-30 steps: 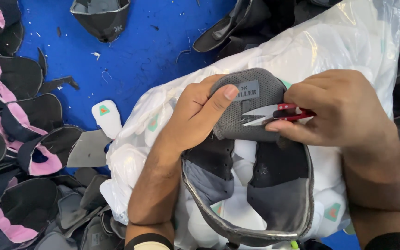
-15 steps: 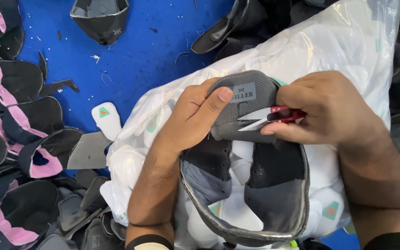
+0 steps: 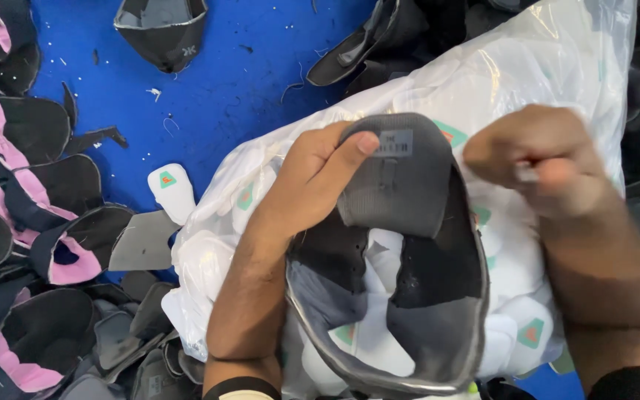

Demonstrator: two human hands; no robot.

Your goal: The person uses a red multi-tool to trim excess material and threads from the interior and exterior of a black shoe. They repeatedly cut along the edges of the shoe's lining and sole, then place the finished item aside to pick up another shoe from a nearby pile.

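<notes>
My left hand grips a grey and black shoe upper by its tongue, thumb pressed beside a small sewn label. The upper lies open on a clear plastic bag filled with white insoles. My right hand is blurred and curled into a fist just right of the tongue, not touching the upper. Only a pale sliver of the small thread snips shows between its fingers.
A blue table surface carries loose thread bits. Black and pink shoe uppers pile up on the left. A black upper lies at the top, more dark uppers behind the bag. One loose white insole lies left of the bag.
My right hand has pulled the red-handled snips away from the tongue and moved up and right, closing into a fist. My left hand keeps the same hold on the upper.
</notes>
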